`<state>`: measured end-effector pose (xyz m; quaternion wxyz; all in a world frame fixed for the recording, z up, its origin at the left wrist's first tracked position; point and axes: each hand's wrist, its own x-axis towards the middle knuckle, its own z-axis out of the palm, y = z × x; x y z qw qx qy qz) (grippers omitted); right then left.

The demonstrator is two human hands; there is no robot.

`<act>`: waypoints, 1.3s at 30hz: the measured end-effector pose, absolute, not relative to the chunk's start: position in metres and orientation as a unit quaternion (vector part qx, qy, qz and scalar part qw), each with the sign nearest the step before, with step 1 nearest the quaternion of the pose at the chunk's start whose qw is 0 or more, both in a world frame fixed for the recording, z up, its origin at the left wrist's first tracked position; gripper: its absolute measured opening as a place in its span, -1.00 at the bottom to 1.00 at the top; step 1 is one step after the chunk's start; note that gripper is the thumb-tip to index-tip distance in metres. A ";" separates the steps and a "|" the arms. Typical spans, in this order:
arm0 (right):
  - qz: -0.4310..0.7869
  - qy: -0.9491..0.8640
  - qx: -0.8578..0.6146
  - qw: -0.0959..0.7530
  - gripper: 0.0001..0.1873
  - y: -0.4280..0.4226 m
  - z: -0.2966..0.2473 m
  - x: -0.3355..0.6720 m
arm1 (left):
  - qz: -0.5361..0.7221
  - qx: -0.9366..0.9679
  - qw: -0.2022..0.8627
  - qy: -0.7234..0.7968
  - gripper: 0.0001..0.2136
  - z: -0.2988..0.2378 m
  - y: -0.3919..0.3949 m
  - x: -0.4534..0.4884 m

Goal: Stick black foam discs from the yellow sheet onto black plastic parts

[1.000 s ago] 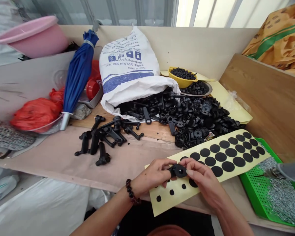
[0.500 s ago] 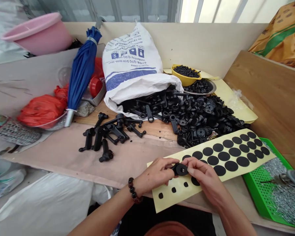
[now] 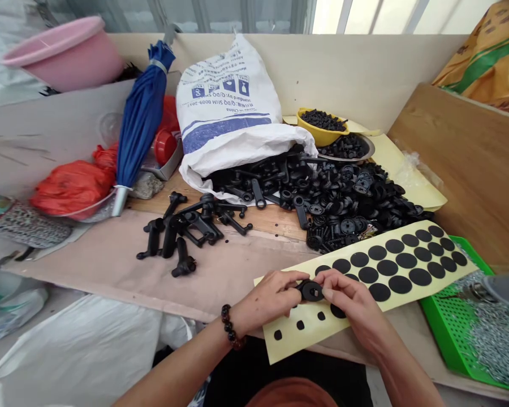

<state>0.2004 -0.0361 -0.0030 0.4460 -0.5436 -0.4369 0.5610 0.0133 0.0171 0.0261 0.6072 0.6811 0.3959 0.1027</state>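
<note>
Both my hands meet near the table's front edge over a yellow backing sheet [image 3: 411,294] covered with several black round pads. My left hand [image 3: 266,301], with a dark bead bracelet at the wrist, pinches one side of a small round black plastic part [image 3: 311,290]. My right hand [image 3: 351,312] grips the other side of the same part with thumb and fingers curled. The part is held just above the sheet's near end, where a few small black squares remain.
A heap of black plastic parts [image 3: 343,203] spills from a white sack [image 3: 233,121]. Loose black handles [image 3: 182,232] lie left of centre. A green tray [image 3: 453,333] of metal screws sits right. Yellow bowl [image 3: 320,127], blue umbrella [image 3: 139,121], pink basin [image 3: 63,53], red bag [image 3: 72,186].
The hands stay together on the black part and turn it slightly; the view has drifted a little, so everything sits slightly higher and to the right.
</note>
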 end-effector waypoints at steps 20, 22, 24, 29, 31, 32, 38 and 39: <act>0.524 -0.484 -0.559 0.423 -0.83 -0.037 0.002 0.198 | 0.170 0.684 0.580 0.408 -0.71 0.009 0.010 0.016; 0.511 -0.494 -0.565 0.418 -0.85 -0.037 0.003 0.197 | 0.194 0.689 0.559 0.419 -0.71 0.008 0.007 0.018; 0.499 -0.507 -0.567 0.416 -0.86 -0.037 0.004 0.198 | 0.209 0.700 0.534 0.425 -0.74 0.008 0.004 0.019; 0.527 -0.486 -0.556 0.420 -0.83 -0.039 0.003 0.201 | 0.223 0.720 0.491 0.437 -0.76 0.012 0.000 0.018; 0.582 -0.432 -0.535 0.434 -0.81 -0.041 0.001 0.202 | 0.230 0.716 0.488 0.444 -0.77 0.013 -0.002 0.015; 0.613 -0.399 -0.519 0.442 -0.80 -0.041 0.000 0.202 | 0.235 0.712 0.489 0.445 -0.77 0.013 -0.003 0.014; 0.681 -0.293 -0.451 0.497 -0.78 -0.043 -0.003 0.195 | 0.262 0.693 0.496 0.452 -0.76 0.015 -0.007 0.010; 0.679 -0.286 -0.450 0.505 -0.78 -0.043 -0.003 0.193 | 0.266 0.689 0.498 0.455 -0.75 0.015 -0.007 0.009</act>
